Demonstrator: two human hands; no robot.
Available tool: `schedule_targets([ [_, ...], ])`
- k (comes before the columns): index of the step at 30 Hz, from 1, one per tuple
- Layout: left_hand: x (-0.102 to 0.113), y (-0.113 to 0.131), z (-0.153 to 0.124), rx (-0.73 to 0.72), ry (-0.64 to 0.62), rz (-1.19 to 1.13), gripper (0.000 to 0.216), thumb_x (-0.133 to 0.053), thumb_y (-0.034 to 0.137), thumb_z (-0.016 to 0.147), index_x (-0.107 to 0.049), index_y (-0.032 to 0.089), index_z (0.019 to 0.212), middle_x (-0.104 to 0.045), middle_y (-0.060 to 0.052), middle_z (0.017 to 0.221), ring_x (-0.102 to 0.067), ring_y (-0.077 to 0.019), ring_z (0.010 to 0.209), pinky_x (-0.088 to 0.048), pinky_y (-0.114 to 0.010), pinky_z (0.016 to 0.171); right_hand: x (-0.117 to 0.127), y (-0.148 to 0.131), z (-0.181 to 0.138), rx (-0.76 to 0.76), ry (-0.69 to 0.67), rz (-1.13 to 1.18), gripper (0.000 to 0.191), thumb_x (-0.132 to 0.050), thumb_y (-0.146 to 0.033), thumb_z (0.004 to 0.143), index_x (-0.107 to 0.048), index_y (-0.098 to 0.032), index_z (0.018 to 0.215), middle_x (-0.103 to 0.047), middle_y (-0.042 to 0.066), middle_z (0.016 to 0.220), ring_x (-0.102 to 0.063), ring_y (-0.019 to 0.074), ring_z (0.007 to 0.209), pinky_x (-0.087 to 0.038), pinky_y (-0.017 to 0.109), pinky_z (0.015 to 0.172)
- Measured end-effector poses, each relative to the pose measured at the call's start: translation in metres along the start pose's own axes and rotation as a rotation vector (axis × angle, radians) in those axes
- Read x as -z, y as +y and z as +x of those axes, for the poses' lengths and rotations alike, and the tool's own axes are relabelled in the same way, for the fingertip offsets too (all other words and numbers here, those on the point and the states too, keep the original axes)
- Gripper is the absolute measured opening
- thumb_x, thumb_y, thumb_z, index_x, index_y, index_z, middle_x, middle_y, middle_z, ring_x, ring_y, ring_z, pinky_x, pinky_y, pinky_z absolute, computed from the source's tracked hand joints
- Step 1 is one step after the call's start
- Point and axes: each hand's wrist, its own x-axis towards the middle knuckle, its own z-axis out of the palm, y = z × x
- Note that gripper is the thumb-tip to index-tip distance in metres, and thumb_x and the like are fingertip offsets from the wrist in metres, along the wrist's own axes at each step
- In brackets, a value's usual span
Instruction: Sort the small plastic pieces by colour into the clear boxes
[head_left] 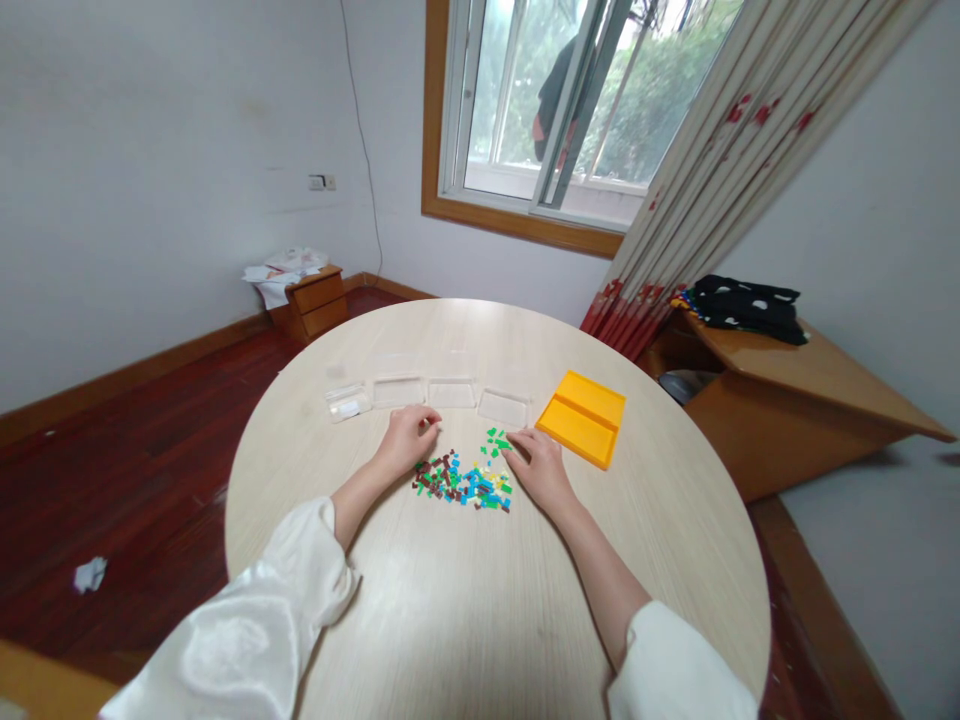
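A loose heap of small toy building bricks (461,484) in brown, green, blue and yellow lies on the round table between my hands. Just beyond its right part sits a small cluster of green bricks (495,440). My right hand (541,468) rests at that cluster, thumb and index finger apart, fingertips close to or touching the green bricks. At the heap's far left side is my left hand (409,438), its fingers curled with thumb and index near each other. Whatever they may pinch is too small to make out.
Several clear plastic boxes stand in an arc beyond my hands, among them a right-hand box (504,405) and a left one (349,402) with something white inside. A yellow two-section tray (581,418) lies to the right. The pale round table (450,620) has a curved edge.
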Motion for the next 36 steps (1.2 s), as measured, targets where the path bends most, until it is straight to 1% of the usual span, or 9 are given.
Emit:
schedule_targets([
  [5, 0.006, -0.006, 0.001, 0.006, 0.034, -0.027, 0.013, -0.054, 0.015, 0.079, -0.067, 0.016, 0.076, -0.067, -0.005, 0.077, -0.058, -0.0168, 0.073, -0.044, -0.029, 0.074, 0.001, -0.006, 0.000, 0.005, -0.001, -0.030, 0.018, -0.055, -0.032, 0.083, -0.067, -0.019, 0.084, -0.064, 0.006, 0.084, -0.057, 0.0207, 0.083, -0.039, 0.035, 0.077],
  [10, 0.021, -0.010, 0.001, 0.083, 0.102, 0.003, 0.016, -0.053, 0.021, 0.081, -0.063, 0.015, 0.069, -0.064, -0.004, 0.071, -0.055, -0.0159, 0.068, -0.041, -0.027, 0.067, 0.000, -0.011, 0.000, 0.019, -0.008, -0.010, 0.020, -0.052, -0.034, 0.084, -0.065, -0.019, 0.082, -0.065, 0.006, 0.081, -0.057, 0.0204, 0.080, -0.040, 0.035, 0.075],
  [14, 0.042, -0.021, 0.001, 0.151, 0.204, 0.072, 0.021, -0.051, 0.026, 0.081, -0.060, 0.016, 0.066, -0.063, -0.003, 0.067, -0.054, -0.0158, 0.065, -0.039, -0.027, 0.064, -0.001, -0.013, 0.001, 0.034, -0.021, 0.020, 0.019, -0.051, -0.032, 0.083, -0.063, -0.017, 0.084, -0.065, 0.007, 0.081, -0.057, 0.0205, 0.077, -0.042, 0.034, 0.072],
  [18, 0.071, -0.043, -0.002, 0.252, 0.357, 0.168, 0.017, -0.052, 0.027, 0.079, -0.063, 0.016, 0.071, -0.065, -0.004, 0.072, -0.056, -0.0170, 0.067, -0.040, -0.027, 0.067, 0.000, -0.016, -0.001, 0.021, -0.018, 0.059, 0.017, -0.051, -0.029, 0.082, -0.063, -0.017, 0.087, -0.065, 0.007, 0.080, -0.057, 0.0202, 0.074, -0.044, 0.034, 0.070],
  [21, 0.088, -0.059, -0.006, 0.345, 0.431, 0.277, 0.016, -0.051, 0.026, 0.079, -0.064, 0.017, 0.077, -0.068, -0.006, 0.080, -0.058, -0.0198, 0.074, -0.039, -0.030, 0.069, 0.002, -0.017, -0.002, 0.010, -0.026, 0.086, 0.015, -0.052, -0.027, 0.080, -0.063, -0.017, 0.085, -0.065, 0.006, 0.079, -0.057, 0.0195, 0.072, -0.044, 0.033, 0.069],
  [24, 0.094, -0.065, -0.009, 0.416, 0.442, 0.374, 0.019, -0.049, 0.027, 0.079, -0.066, 0.018, 0.082, -0.068, -0.007, 0.085, -0.059, -0.0233, 0.082, -0.037, -0.034, 0.075, 0.005, -0.017, -0.003, -0.002, -0.035, 0.110, 0.012, -0.053, -0.025, 0.078, -0.062, -0.018, 0.082, -0.065, 0.005, 0.076, -0.057, 0.0186, 0.070, -0.044, 0.032, 0.068],
  [30, 0.092, -0.060, -0.010, 0.488, 0.366, 0.439, 0.022, -0.047, 0.026, 0.079, -0.067, 0.020, 0.083, -0.067, -0.009, 0.089, -0.056, -0.0288, 0.093, -0.031, -0.040, 0.081, 0.010, -0.021, -0.005, 0.036, -0.031, 0.129, 0.011, -0.053, -0.024, 0.079, -0.063, -0.019, 0.079, -0.065, 0.005, 0.076, -0.057, 0.0179, 0.070, -0.045, 0.031, 0.067],
  [33, 0.092, -0.060, -0.009, 0.487, 0.368, 0.429, 0.024, -0.048, 0.026, 0.078, -0.068, 0.020, 0.089, -0.067, -0.010, 0.090, -0.055, -0.0302, 0.094, -0.031, -0.041, 0.081, 0.015, -0.025, -0.004, 0.066, 0.046, 0.117, 0.012, -0.053, -0.026, 0.080, -0.062, -0.019, 0.078, -0.065, 0.005, 0.075, -0.057, 0.0181, 0.070, -0.044, 0.031, 0.068],
  [36, 0.092, -0.061, -0.009, 0.458, 0.389, 0.407, 0.026, -0.050, 0.028, 0.078, -0.067, 0.019, 0.096, -0.067, -0.011, 0.090, -0.055, -0.0304, 0.094, -0.030, -0.041, 0.080, 0.028, -0.024, -0.001, 0.070, 0.230, 0.048, 0.015, -0.052, -0.030, 0.083, -0.061, -0.019, 0.078, -0.064, 0.005, 0.074, -0.057, 0.0189, 0.072, -0.043, 0.032, 0.070],
])
